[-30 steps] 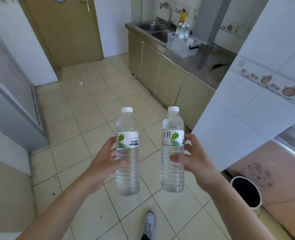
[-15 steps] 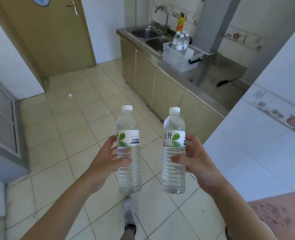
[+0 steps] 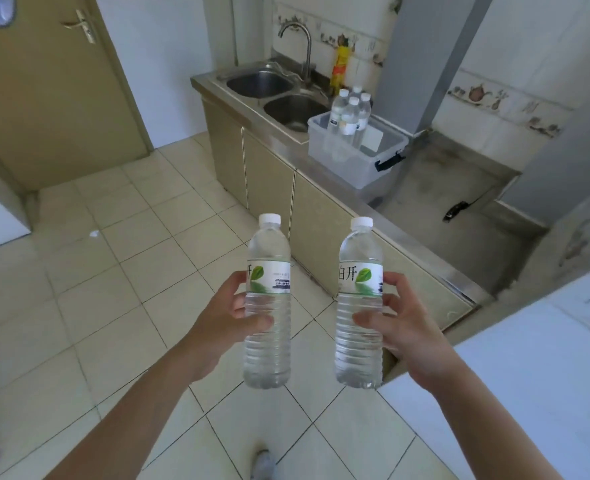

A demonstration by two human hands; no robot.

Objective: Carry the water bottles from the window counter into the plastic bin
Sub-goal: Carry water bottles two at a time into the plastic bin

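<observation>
Two water bottles were up in the air over the tiled floor (image 3: 120,306), one in each hand, both upright with white caps on and the green-leaf labels facing the camera. The left bottle (image 3: 267,306) was gripped around its middle by the left hand (image 3: 224,323), thumb across the front and fingers wrapped behind. The right bottle (image 3: 359,306) was held the same way by the right hand (image 3: 401,327), fingers curled round the far side just below the label. The two bottles were side by side, not touching, about level with each other. Ahead and to the right, well apart from the hands, the clear plastic bin (image 3: 352,157) sat on the steel counter (image 3: 425,202) just beside the double sink (image 3: 279,95), with what looked like four bottles (image 3: 350,112) standing in its far corner, though they were bunched up so I couldn't count them for sure. The bin had a dark latch on its near right end. A tap (image 3: 300,39) rose behind the sink, and a yellow bottle (image 3: 340,67) stood against the tiled wall. A small dark object (image 3: 456,210) lay further along the counter, too small to make out. A tan door (image 3: 44,91) was off to the left, and a shoe (image 3: 263,464) poked in at the bottom edge.
</observation>
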